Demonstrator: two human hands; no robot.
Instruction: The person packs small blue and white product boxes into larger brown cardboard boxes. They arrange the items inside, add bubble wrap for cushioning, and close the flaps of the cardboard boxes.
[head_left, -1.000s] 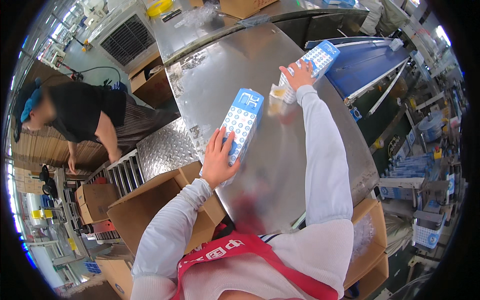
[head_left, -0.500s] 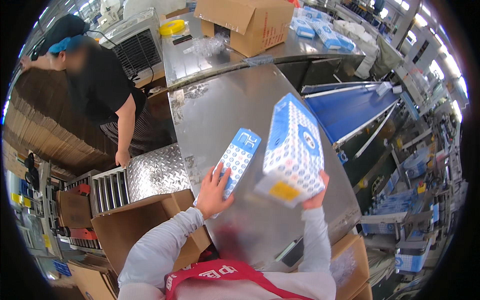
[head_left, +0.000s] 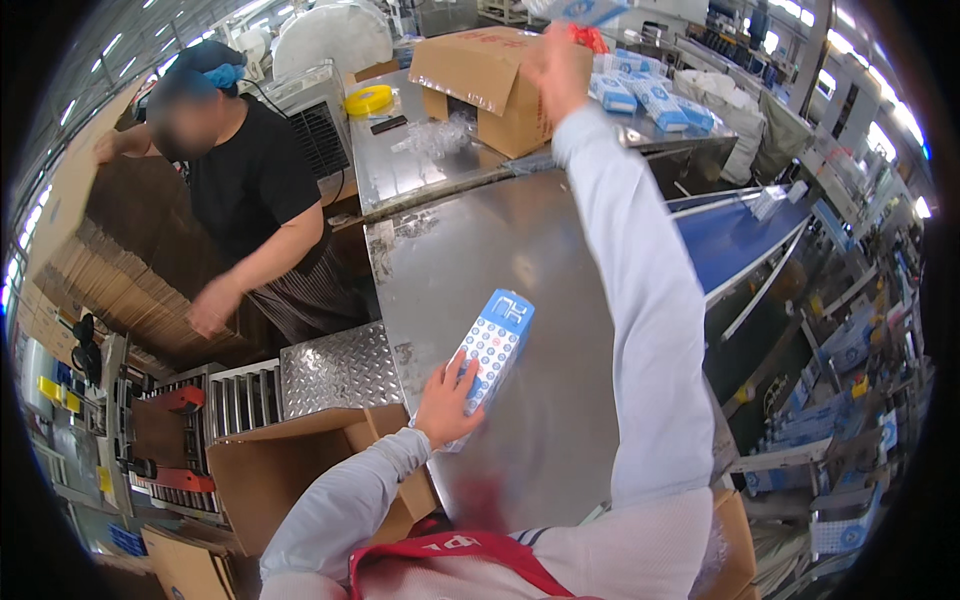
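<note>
Where the steel worktop (head_left: 540,235) spreads before the person, one blue-and-white carton (head_left: 497,340) lies on it, left of the middle, its near end toward the person. One further blue-and-white item (head_left: 575,10), cut off by the upper edge of the view, shows beyond the worktop's far side. Cardboard boxes about the worktop: three; one far box (head_left: 515,120) past its far edge, one near-left box (head_left: 270,480) at its near left corner, one near-right box (head_left: 735,545) at its near right, partly hidden.

Left hand (head_left: 450,403): palm down over the carton's near end, fingers slightly apart and touching it; whether they squeeze cannot be told. Right hand (head_left: 558,70): arm stretched beyond the worktop's far edge, hand raised beside the far box, fingers blurred next to the second item; whether they clamp it cannot be told.

Past the worktop's far edge: one yellow roll (head_left: 368,106), one black flat object (head_left: 389,125), one heap of clear plastic (head_left: 435,138), several blue-and-white packs (head_left: 655,103). Right of it: one blue belt (head_left: 740,245), partly covered by the right sleeve (head_left: 650,290). Left of it: one tread plate (head_left: 335,370), one roller conveyor (head_left: 240,398), one co-worker (head_left: 265,165) beside stacked cardboard (head_left: 130,280).
</note>
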